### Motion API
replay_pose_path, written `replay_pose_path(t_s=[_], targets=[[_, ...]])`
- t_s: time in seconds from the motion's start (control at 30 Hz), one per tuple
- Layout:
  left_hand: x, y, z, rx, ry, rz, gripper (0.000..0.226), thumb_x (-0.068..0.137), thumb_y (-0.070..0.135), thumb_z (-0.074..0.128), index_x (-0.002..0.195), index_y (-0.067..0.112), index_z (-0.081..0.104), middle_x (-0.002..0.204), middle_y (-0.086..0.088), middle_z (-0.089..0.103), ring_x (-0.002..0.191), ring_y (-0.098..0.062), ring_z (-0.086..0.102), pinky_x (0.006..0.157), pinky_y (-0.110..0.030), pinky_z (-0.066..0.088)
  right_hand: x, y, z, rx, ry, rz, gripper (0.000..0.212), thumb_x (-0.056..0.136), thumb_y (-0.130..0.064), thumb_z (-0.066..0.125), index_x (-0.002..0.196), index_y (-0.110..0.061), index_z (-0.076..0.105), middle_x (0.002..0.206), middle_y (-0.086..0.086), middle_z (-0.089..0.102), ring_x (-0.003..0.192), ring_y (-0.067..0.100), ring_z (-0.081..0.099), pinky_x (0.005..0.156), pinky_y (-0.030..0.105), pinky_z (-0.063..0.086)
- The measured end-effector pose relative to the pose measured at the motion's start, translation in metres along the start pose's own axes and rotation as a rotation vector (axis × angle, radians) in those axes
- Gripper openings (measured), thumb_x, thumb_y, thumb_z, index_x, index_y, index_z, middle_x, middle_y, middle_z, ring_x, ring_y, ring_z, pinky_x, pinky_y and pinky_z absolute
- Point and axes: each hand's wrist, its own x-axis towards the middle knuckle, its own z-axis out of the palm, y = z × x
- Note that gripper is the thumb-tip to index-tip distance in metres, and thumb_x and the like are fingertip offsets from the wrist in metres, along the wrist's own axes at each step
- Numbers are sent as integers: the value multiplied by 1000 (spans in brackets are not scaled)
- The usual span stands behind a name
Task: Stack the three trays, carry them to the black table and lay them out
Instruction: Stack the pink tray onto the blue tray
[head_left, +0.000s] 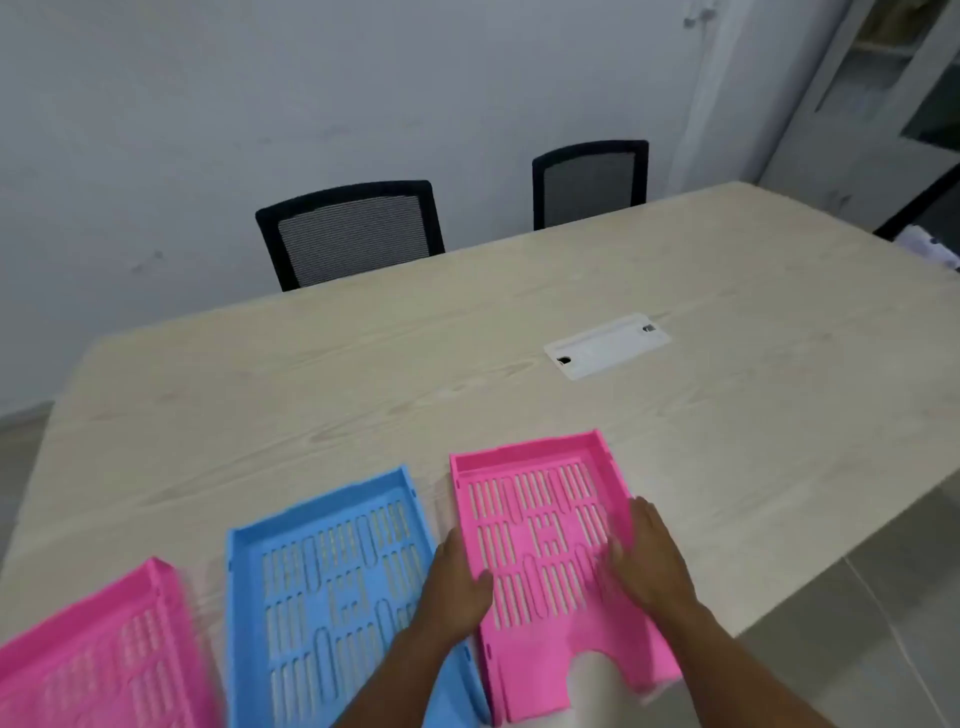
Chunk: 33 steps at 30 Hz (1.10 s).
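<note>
Three slotted plastic trays lie side by side near the front edge of a light wooden table (467, 353). A pink tray (540, 499) is on the right, a blue tray (322, 571) in the middle, and another pink tray (98, 654) at the far left, cut off by the frame. My left hand (457, 587) grips the right pink tray's left wall, thumb inside. My right hand (649, 561) lies on its right side, fingers over the slotted floor and right wall. The tray rests flat on the table.
Two black mesh-backed chairs (353, 234) (589, 182) stand at the table's far side against a grey wall. A white cable hatch (605, 345) is set into the tabletop. The table's right edge drops to a tiled floor (857, 597). A cabinet (893, 78) stands at the far right.
</note>
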Motion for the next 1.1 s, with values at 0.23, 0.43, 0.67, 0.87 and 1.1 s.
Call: replay_pose_path(t_s=[0.23,0.43,0.67,0.87,1.1], targets=[[-4,8,18,-207,-77,-168,74,98,26,53,156,9,10,160,-10,27,143,-26,34,109,-29,31,-15,13,-4,240,37,243,52,96,-6,52,148,-3,44,123,24,68,105,39,68,91,44,54],[-3,8,18,-345,-124,-161,53,96,8,47,142,26,29,134,4,53,100,-3,53,81,-18,46,-15,22,-13,271,58,229,25,92,6,43,96,-1,67,68,6,64,57,13,58,50,20,42],[-4,25,7,-494,1,-59,67,97,18,51,154,28,18,158,4,33,141,-16,36,116,-41,30,6,7,-35,294,167,140,23,96,0,46,82,0,64,66,15,65,54,20,54,51,29,44],[-12,22,-33,-557,176,-15,72,97,19,55,157,27,14,161,7,22,145,-10,23,114,-29,20,11,-43,-43,331,250,14,29,96,-8,49,70,-7,62,55,8,60,50,22,52,49,30,40],[-48,-27,-97,-546,382,-27,74,89,26,65,154,23,28,155,6,36,141,-12,34,113,-28,26,-31,-110,-14,414,209,-98,28,96,-14,51,74,-12,68,60,8,68,61,29,64,59,41,54]])
